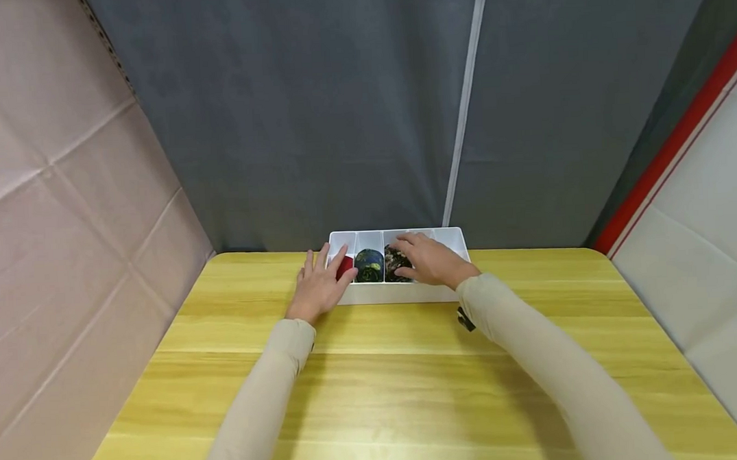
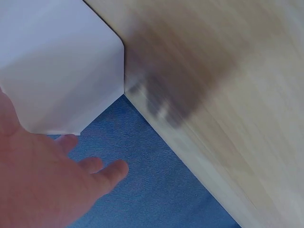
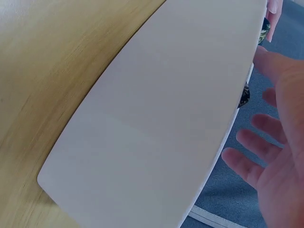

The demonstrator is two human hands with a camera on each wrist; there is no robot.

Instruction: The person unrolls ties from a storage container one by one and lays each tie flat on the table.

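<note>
A white divided box (image 1: 402, 294) stands at the table's far edge. Its left compartment holds a red roll (image 1: 346, 266) that looks like cloth, partly covered by my left hand (image 1: 318, 287). That hand has its fingers spread over the box's left end. Beside the red one sits a dark blue-green patterned roll (image 1: 369, 266). My right hand (image 1: 433, 261) reaches over the front wall, thumb and fingers apart around a dark floral roll (image 1: 393, 262) in the third compartment. In the right wrist view its fingers (image 3: 259, 142) are loosely extended, with the thumb at the box's rim.
The box stands on a yellow wood-grain table (image 1: 376, 394), close to a dark grey curtain (image 1: 314, 122) behind. A pale panel (image 1: 66, 236) rises on the left, and a white one with a red border (image 1: 702, 243) on the right.
</note>
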